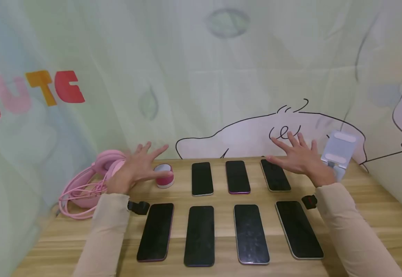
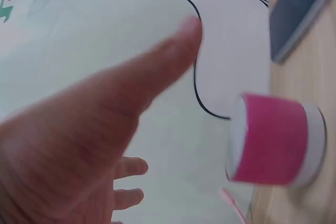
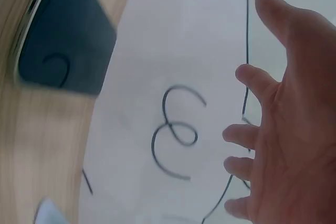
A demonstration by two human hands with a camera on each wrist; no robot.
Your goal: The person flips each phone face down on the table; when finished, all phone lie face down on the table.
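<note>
My left hand (image 1: 136, 169) hovers with fingers spread between the pink headphones (image 1: 109, 163) and a small pink-and-white cylinder (image 1: 164, 181). In the left wrist view the cylinder (image 2: 275, 140) stands to the right of the thumb, apart from it. My right hand (image 1: 296, 156) is raised, fingers fanned out, beside the back-right phone (image 1: 275, 176) and left of a pale phone stand (image 1: 339, 148). Nothing is in its palm in the right wrist view. Several dark-screened phones lie in two rows, among them a front-left one (image 1: 155, 232) and a front-right one (image 1: 298, 230).
The wooden table (image 1: 228, 246) meets a printed curtain (image 1: 187, 88) along its back edge. A pink cable (image 1: 86, 188) lies loosely over the headphones at the left. Two more phones lie at the back, a white-edged one (image 1: 202, 179) and a purple-edged one (image 1: 237, 177).
</note>
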